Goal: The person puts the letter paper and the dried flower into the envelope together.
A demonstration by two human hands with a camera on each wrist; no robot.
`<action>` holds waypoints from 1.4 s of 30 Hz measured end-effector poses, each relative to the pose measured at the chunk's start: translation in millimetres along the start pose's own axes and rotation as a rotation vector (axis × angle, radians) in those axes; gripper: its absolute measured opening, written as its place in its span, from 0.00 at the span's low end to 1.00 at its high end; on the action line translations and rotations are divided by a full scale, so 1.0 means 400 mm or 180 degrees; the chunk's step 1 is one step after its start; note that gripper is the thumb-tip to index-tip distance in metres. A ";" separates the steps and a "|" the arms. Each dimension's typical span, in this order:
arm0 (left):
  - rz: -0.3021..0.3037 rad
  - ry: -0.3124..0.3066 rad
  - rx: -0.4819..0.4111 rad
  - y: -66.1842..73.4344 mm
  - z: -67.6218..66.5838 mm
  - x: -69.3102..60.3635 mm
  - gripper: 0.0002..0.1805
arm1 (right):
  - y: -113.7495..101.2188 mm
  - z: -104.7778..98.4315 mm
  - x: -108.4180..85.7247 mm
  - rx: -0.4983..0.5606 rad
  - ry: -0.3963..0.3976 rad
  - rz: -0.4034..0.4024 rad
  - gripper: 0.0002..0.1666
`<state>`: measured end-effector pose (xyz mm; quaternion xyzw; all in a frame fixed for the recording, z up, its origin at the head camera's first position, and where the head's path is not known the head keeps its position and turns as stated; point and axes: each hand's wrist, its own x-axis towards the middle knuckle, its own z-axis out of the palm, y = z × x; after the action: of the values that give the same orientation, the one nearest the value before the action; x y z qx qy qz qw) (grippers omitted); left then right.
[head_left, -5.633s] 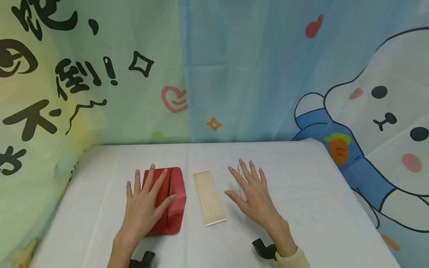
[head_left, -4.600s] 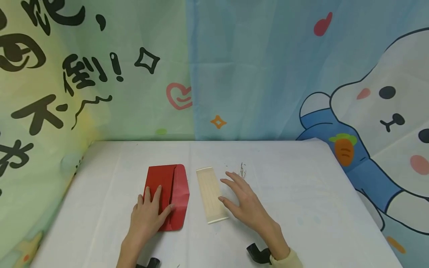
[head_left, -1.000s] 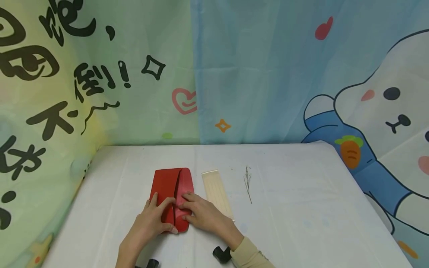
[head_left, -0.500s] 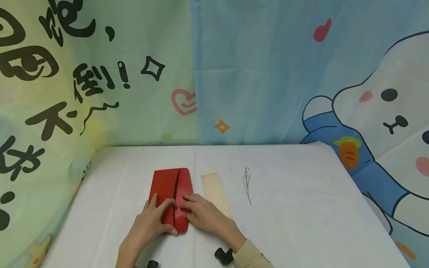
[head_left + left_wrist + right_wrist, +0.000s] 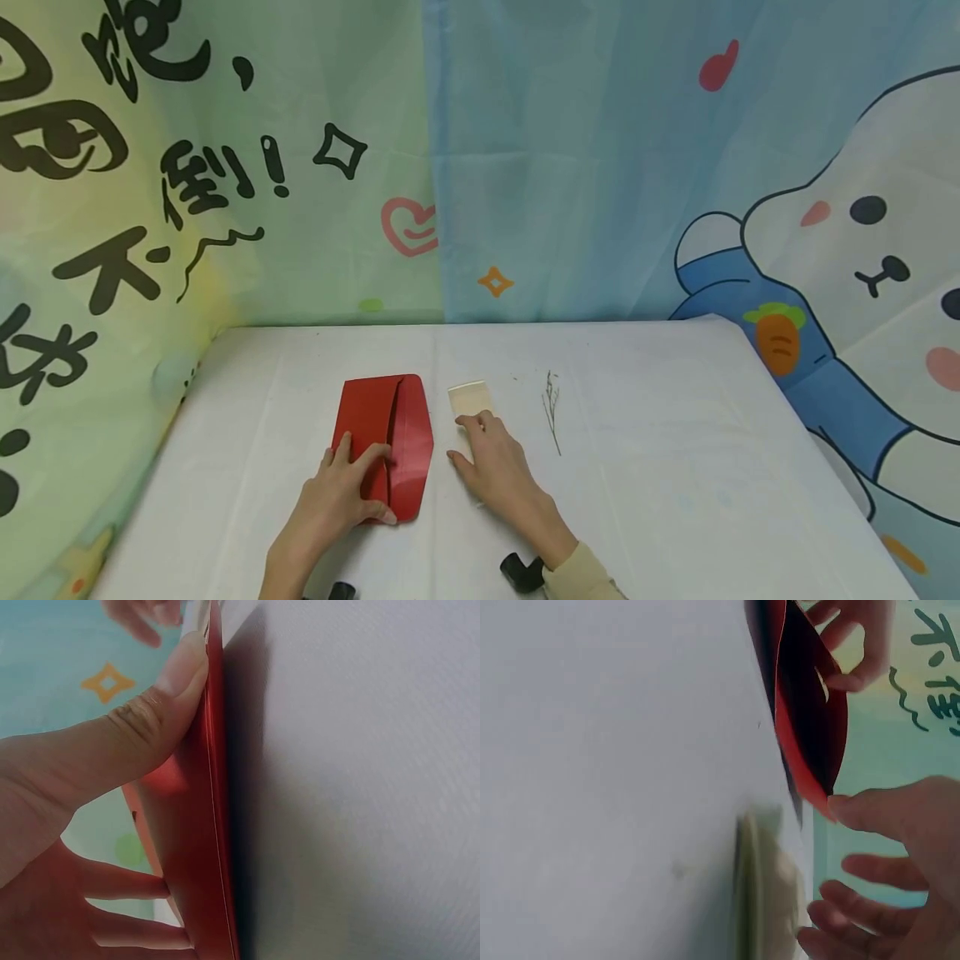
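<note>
A flat, rectangular red paper envelope (image 5: 375, 412) lies on a white cloth-covered table (image 5: 652, 475), left of the middle, its lighter red, tapered flap (image 5: 414, 454) spread out to the right. The person's left hand (image 5: 336, 493) holds the envelope at its near left part: the thumb lies at the near edge, the index finger bends over the dark line where the pocket meets the flap, and the other fingers rest on the left side. The view from the right wrist shows the pocket gaping beside this hand. To the right of the envelope, well apart from the left hand, lies a long, narrow, cream-coloured flat strip (image 5: 467, 400) with a pale band across its far end. The person's right hand (image 5: 501, 471) is over it and hides its near part; the fingers are loosely bent and the thumb stands apart from them on the left, pointing toward the envelope. Whether the fingertips touch the strip I cannot tell. Farther right, a thin, dry brown branching sprig (image 5: 551, 410) lies by itself on the cloth. A black curved tube (image 5: 521, 573) sits at the right wrist, next to a pale yellow sleeve (image 5: 581, 575). Beyond the table's far edge hangs a green and blue printed curtain (image 5: 555, 167).
</note>
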<state>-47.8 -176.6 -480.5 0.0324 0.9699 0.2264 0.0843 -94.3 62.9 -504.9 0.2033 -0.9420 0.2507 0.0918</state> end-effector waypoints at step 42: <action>0.0047 0.0024 0.0037 -0.008 0.002 0.004 0.41 | 0.035 -0.037 0.012 0.0103 -0.0033 0.1169 0.33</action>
<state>-49.2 -178.9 -482.9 0.0392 0.9712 0.2214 0.0788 -103.6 80.0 -497.1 0.0306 -0.9596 0.2773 0.0364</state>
